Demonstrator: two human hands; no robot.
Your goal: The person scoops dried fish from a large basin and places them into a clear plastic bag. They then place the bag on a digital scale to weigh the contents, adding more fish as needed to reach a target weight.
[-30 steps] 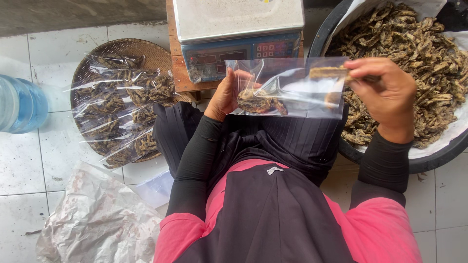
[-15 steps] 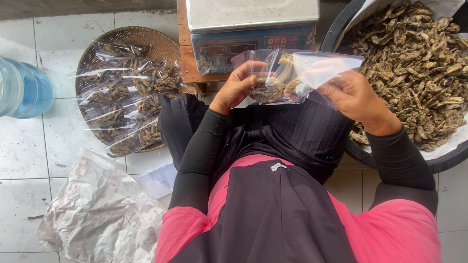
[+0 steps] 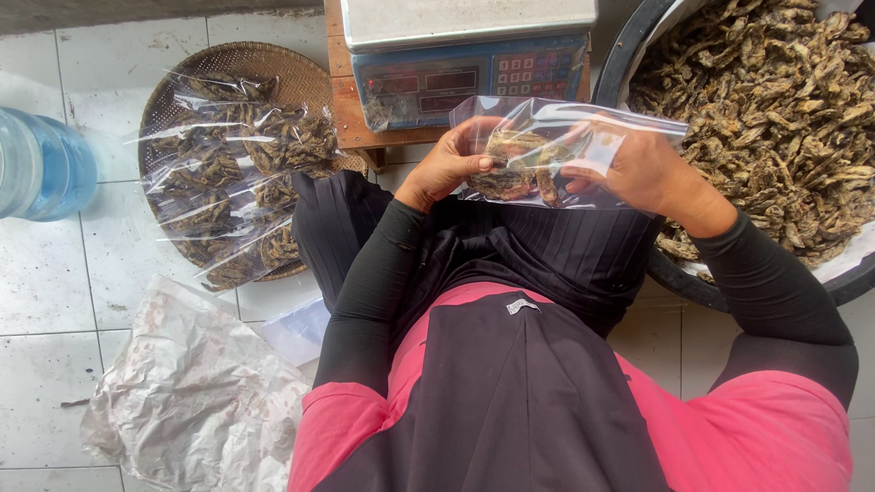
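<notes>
Both hands hold a clear plastic bag (image 3: pixel 547 137) with brown dried pieces inside, just above my lap. My left hand (image 3: pixel 451 164) grips the bag's left end, thumb on top. My right hand (image 3: pixel 638 169) is pressed against the bag's right side, its fingers showing through the plastic. A digital scale (image 3: pixel 465 55) on a small wooden stool stands right behind the bag. A large dark basin (image 3: pixel 629 64) full of the same dried pieces lies to the right of my right forearm.
A round woven tray (image 3: pixel 173 91) at the left holds several filled clear bags (image 3: pixel 237 173). A blue water jug (image 3: pixel 41 169) stands at the far left. Crumpled white plastic (image 3: pixel 191 401) lies on the tiled floor by my left knee.
My right hand has moved left along the bag, from its far right end onto its side. The bag has come lower and closer to my lap.
</notes>
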